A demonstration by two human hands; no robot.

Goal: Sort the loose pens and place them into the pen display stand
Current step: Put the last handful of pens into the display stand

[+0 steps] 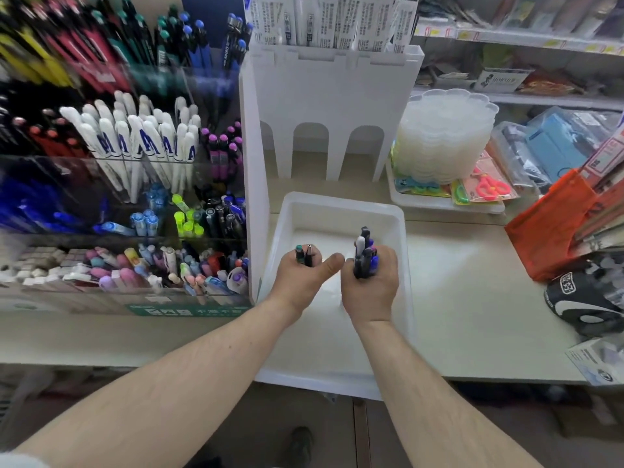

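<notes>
Both hands are over a white plastic tray (pixel 341 211), which is smooth, shallow and has rounded corners; it lies on a pale, matte counter (pixel 472 298) and its near edge goes a little over the counter's front. The left hand (pixel 304 278) is curled around two dark pens (pixel 305 255), thin and upright, one with a green top and one with a small silver tip; its thumb points to the right and almost touches the other hand. The right hand (pixel 369 285) grips a thicker bundle of pens (pixel 365 253), black, blue and one pale grey, which stand up out of the fist. The two hands are just beside each other, and the part of the tray floor that shows around them is bare and glossy. To the left of the tray stands the pen display stand (pixel 141 184), made of clear acrylic compartments in rising rows, full of pens: white ones with blue letters, purple-topped ones, neon yellow ones and pastel ones in the lowest row. This stand is near the left hand but apart from it. Behind the tray is a white plastic holder (pixel 324 96) with arched openings, and to the right a stack of translucent scalloped dishes (pixel 445 136).
</notes>
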